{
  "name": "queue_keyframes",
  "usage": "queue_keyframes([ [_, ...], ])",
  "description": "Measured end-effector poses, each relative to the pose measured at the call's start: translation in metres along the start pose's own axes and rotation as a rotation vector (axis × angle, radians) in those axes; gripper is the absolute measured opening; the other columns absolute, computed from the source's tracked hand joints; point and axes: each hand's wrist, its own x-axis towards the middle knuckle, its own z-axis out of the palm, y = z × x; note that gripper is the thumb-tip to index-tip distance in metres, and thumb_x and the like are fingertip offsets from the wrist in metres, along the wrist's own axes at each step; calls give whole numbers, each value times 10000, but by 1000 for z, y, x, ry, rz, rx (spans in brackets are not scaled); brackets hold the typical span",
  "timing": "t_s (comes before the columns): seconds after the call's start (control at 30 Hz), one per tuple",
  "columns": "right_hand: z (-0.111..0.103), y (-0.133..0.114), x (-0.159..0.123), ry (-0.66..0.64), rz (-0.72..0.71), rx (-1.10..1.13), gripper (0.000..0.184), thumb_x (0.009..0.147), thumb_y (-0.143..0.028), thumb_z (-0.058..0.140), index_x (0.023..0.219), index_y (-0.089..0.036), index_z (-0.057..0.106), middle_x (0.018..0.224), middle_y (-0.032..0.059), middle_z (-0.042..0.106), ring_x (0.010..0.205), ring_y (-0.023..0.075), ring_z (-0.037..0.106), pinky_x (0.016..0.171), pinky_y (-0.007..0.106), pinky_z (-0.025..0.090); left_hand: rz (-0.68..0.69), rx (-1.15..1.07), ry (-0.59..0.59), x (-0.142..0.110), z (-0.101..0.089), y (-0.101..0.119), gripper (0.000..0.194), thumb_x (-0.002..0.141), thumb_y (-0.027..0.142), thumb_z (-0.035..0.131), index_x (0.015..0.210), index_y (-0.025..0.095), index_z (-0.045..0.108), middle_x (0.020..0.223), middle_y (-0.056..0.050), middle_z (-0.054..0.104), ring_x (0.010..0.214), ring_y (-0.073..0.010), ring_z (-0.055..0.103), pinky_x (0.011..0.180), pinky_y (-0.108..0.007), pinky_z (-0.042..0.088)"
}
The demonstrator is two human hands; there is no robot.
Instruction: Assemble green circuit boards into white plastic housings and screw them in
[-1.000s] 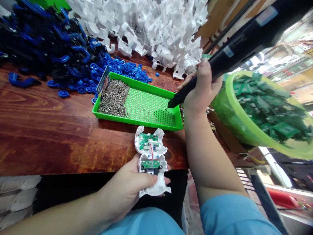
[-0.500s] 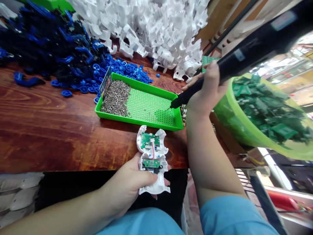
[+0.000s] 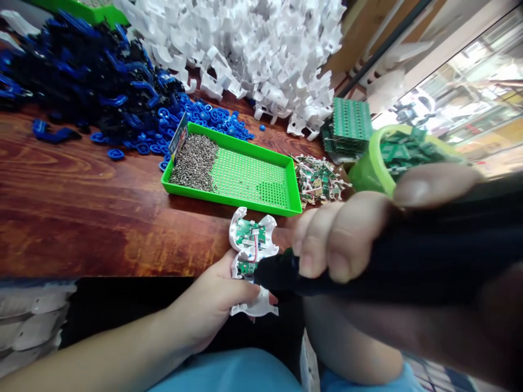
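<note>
My left hand (image 3: pixel 212 296) grips a white plastic housing (image 3: pixel 255 310) by its lower part, the thumb lying across it. Two green circuit boards sit in this housing: an upper board (image 3: pixel 249 231) and a smaller lower board (image 3: pixel 245 267), with a red and white wire running down between them. In my right hand (image 3: pixel 347 234) is a black electric screwdriver (image 3: pixel 408 261), held almost level. Its nose covers the right side of the lower board, so I cannot see whether the bit touches. Just beyond the housing lies a green tray (image 3: pixel 229 204) with small screws (image 3: pixel 192 163) heaped at its left end.
White plastic shells (image 3: pixel 261 60) are piled at the back. Blue and black parts (image 3: pixel 93 76) and small blue pieces (image 3: pixel 204 117) lie on the left. Stacked green boards (image 3: pixel 351 120), small wired boards (image 3: pixel 321 179) and a yellow-green tub (image 3: pixel 365 169) stand on the right.
My right hand has brought the screwdriver from above the tray's right end down and towards me, onto the lower part of the housing. My left hand has stayed nearly still.
</note>
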Motion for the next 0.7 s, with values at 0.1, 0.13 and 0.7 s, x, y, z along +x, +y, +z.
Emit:
queue_keyframes([
  [0.1, 0, 5, -2, -12, 92, 122, 425, 902, -585, 296, 1211, -311, 396, 676, -32, 597, 561, 129, 610, 592, 334, 522, -1, -13, -8, 0, -1, 0, 459, 650, 19, 564, 1090, 150, 537, 759, -23, 676, 682, -147, 624, 655, -263, 473],
  [0.13, 0, 6, -3, -14, 123, 215, 410, 902, -594, 273, 1162, -310, 413, 683, -36, 599, 576, 129, 618, 611, 345, 528, -6, -22, -10, 0, -1, 0, 490, 651, 12, 559, 1119, 153, 528, 773, -24, 675, 684, -147, 623, 649, -260, 475],
  [0.7, 9, -6, 8, -36, 118, 531, 433, 733, -493, 656, 1100, -298, 533, 607, 17, 515, 567, 216, 594, 624, 417, 568, 50, -73, -23, 0, 6, 4, 491, 664, -19, 541, 1108, 190, 565, 767, 10, 646, 687, -122, 579, 693, -247, 454],
])
